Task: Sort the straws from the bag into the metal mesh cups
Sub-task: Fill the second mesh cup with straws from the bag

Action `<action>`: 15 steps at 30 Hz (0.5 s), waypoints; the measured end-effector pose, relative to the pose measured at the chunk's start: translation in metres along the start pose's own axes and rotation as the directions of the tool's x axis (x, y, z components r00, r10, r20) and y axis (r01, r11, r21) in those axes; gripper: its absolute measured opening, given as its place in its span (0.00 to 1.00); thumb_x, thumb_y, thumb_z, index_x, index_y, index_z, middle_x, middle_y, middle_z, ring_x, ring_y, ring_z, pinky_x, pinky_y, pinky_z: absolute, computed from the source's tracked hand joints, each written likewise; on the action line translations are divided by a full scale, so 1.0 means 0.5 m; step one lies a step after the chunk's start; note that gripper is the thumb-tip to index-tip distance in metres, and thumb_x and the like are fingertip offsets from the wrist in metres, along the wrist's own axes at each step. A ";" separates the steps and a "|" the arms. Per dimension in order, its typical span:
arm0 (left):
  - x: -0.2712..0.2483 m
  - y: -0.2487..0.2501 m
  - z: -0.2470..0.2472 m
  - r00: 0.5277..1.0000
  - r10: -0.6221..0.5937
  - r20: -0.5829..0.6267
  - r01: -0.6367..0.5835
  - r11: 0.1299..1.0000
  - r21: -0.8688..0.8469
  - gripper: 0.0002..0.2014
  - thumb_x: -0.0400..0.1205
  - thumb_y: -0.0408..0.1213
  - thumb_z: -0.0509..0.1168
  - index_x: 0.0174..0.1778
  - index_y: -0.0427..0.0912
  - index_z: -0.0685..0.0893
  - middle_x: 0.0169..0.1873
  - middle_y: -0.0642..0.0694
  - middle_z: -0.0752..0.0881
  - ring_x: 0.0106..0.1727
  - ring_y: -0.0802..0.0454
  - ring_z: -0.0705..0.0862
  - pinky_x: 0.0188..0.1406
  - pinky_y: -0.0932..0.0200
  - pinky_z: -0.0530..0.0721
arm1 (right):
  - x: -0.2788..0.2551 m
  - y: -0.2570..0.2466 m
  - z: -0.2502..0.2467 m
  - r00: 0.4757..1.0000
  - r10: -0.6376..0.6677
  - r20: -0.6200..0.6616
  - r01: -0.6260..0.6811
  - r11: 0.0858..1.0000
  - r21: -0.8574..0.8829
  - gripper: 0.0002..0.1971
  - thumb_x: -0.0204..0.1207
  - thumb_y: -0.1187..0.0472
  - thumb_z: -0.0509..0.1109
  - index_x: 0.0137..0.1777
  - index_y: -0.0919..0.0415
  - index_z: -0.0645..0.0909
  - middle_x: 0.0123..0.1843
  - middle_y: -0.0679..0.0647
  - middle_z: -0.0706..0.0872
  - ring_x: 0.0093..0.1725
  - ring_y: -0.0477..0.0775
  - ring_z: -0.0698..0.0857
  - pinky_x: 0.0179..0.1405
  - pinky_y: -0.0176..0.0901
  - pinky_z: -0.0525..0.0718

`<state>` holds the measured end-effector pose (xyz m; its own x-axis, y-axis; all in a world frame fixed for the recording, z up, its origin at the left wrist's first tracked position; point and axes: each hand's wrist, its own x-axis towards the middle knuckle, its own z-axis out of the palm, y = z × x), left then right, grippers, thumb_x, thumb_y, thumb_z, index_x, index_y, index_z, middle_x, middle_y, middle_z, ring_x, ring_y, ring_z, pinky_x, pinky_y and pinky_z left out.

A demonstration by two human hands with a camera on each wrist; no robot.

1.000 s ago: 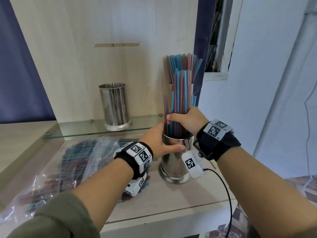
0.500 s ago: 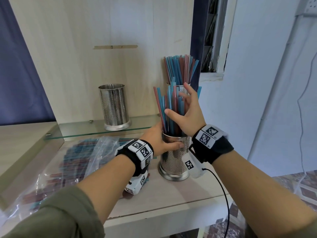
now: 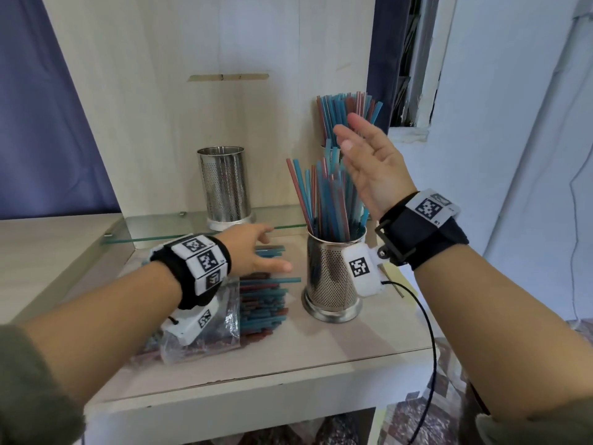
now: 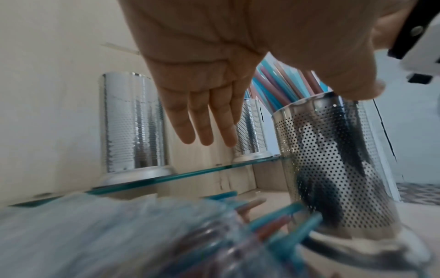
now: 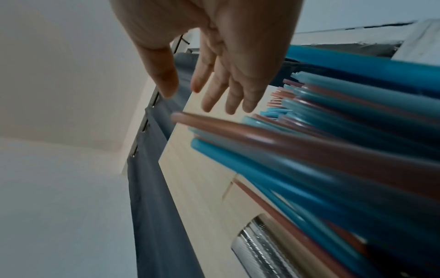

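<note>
Above bag (image 3: 205, 335), left hand (image 3: 253, 252) flat, empty; right hand (image 3: 372, 162) raised, splayed, empty.

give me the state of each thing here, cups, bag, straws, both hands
front cup: upright, holds straws
back right cup: upright, holds straws
back left cup: upright on the glass shelf, looks empty
bag: lying flat, straws poking out
left hand: open, above bag
right hand: open, holds nothing

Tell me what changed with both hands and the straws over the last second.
The right hand let go of the straw bundle and lifted away open; the straws fanned out in the front mesh cup. The left hand released that cup and moved left over the bag of straws. The two cups on the glass shelf stayed put.
</note>
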<state>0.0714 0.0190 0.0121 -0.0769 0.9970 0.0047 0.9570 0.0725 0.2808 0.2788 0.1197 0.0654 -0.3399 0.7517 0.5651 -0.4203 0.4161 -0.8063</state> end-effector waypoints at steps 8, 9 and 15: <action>-0.096 -0.086 0.034 1.000 -0.003 0.005 0.002 0.989 0.146 0.40 0.75 0.65 0.65 0.80 0.48 0.66 0.76 0.50 0.71 0.75 0.52 0.70 0.75 0.55 0.68 | -0.090 -0.027 0.054 0.968 -0.245 0.049 0.248 0.920 -0.304 0.10 0.76 0.68 0.74 0.57 0.61 0.84 0.51 0.51 0.90 0.53 0.43 0.88 0.56 0.37 0.84; -0.102 -0.093 0.042 1.000 0.007 -0.002 -0.007 0.988 0.151 0.39 0.75 0.64 0.64 0.79 0.49 0.66 0.76 0.49 0.70 0.75 0.52 0.68 0.75 0.54 0.68 | -0.113 -0.017 0.055 0.952 -0.302 0.052 0.296 0.865 -0.406 0.11 0.75 0.67 0.76 0.56 0.61 0.84 0.52 0.49 0.89 0.54 0.42 0.87 0.58 0.38 0.82; -0.115 -0.110 0.086 0.997 0.035 -0.062 -0.024 0.986 0.162 0.40 0.76 0.63 0.65 0.81 0.49 0.61 0.78 0.49 0.63 0.78 0.51 0.62 0.77 0.56 0.63 | -0.165 0.058 0.020 0.877 -0.480 -0.007 0.234 0.440 -0.867 0.51 0.61 0.40 0.80 0.80 0.56 0.61 0.81 0.63 0.64 0.80 0.59 0.62 0.81 0.41 0.52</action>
<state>0.0352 -0.0414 -0.0446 -0.0607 0.9954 0.0739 0.9913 0.0514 0.1214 0.2860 0.0648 -0.0029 -0.0908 0.4637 0.8813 0.4650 0.8023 -0.3742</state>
